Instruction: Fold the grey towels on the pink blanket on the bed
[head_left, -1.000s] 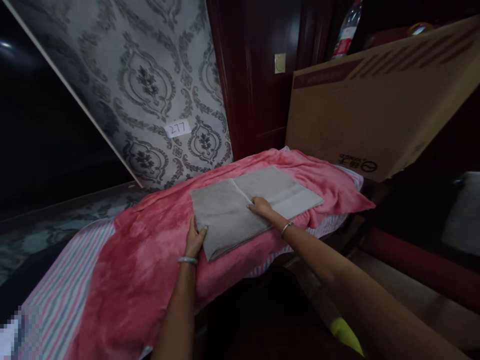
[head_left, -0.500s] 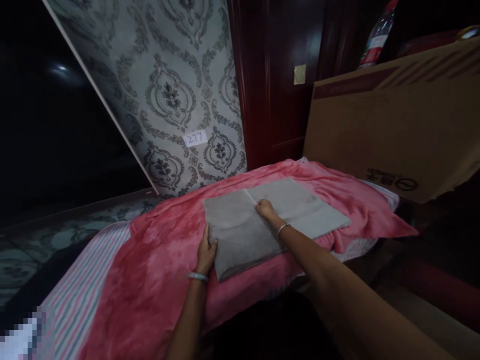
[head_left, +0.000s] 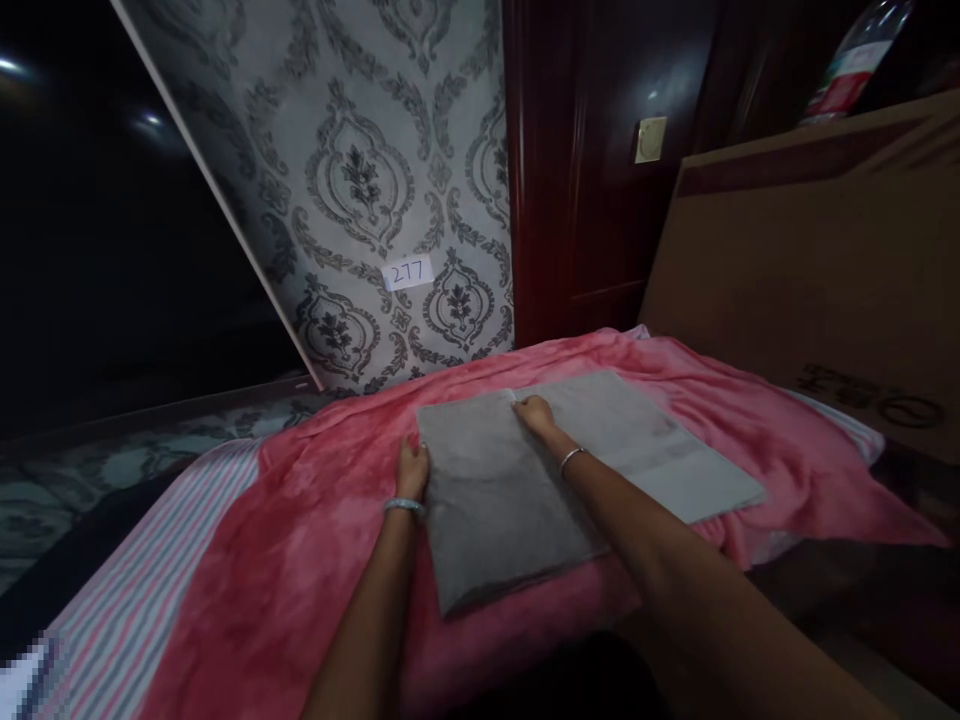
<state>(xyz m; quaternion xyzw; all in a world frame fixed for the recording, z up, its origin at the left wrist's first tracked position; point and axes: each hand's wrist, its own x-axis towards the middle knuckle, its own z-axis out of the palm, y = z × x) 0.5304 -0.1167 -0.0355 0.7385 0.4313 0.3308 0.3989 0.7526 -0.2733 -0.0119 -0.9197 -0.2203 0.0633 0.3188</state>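
A folded grey cloth (head_left: 495, 500) lies flat on a pink blanket (head_left: 322, 540). Its left part looks darker and doubled over, while its right part is paler, with a seam-like line between them. Near the far end of that line, my right hand (head_left: 535, 414) is closed, pinching the edge of the cloth's folded part. My left hand (head_left: 412, 472) is at the cloth's left edge, fingers apart and pointing away from me, touching the edge. Its fingertips are partly hard to make out. A bracelet sits on each wrist.
Striped fabric (head_left: 161, 540) shows under the blanket at left. A large dark screen (head_left: 127, 270) stands at left. At right, a cardboard box (head_left: 810, 260) leans by a dark red door (head_left: 592, 200), with a plastic bottle (head_left: 851, 75) behind it. A paper label (head_left: 408, 272) hangs on the wallpaper.
My left hand has slid farther up along the cloth's left edge. My right hand keeps its pinch, now nearer the far edge. The view has shifted slightly, making the cloth appear closer.
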